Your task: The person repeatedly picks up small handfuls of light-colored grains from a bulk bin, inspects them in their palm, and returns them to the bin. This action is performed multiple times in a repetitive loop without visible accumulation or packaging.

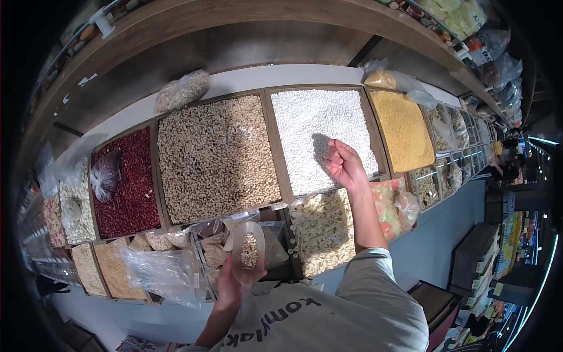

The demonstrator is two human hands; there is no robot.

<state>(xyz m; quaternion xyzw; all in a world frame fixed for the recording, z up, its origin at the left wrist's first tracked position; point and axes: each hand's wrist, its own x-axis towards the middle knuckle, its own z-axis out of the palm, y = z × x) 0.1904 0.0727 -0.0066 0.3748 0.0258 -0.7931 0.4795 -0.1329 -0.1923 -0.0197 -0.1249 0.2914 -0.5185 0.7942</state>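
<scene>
My left hand point(229, 281) holds a translucent plastic scoop point(249, 275) from below, close to my body, with some pale brownish grains point(249, 251) in it. Over a wooden bin of small white beads or grains point(316, 110) is my right hand point(345, 165), its fingers curled with the tips together and a shadow beside them. Whether something small is pinched there cannot be made out. Left of the white bin lies a wide bin of tan, dark-specked grains or beans point(211, 158). A bin of yellow grain point(402, 132) adjoins on the right.
Dark red beans point(127, 207) with a tied plastic bag point(105, 176) fill a bin at left. Pale dried slices point(323, 233) occupy a lower bin. A clear plastic bag point(160, 273) lies over the lower left bins. A wooden shelf point(246, 11) overhangs the back. People are far right.
</scene>
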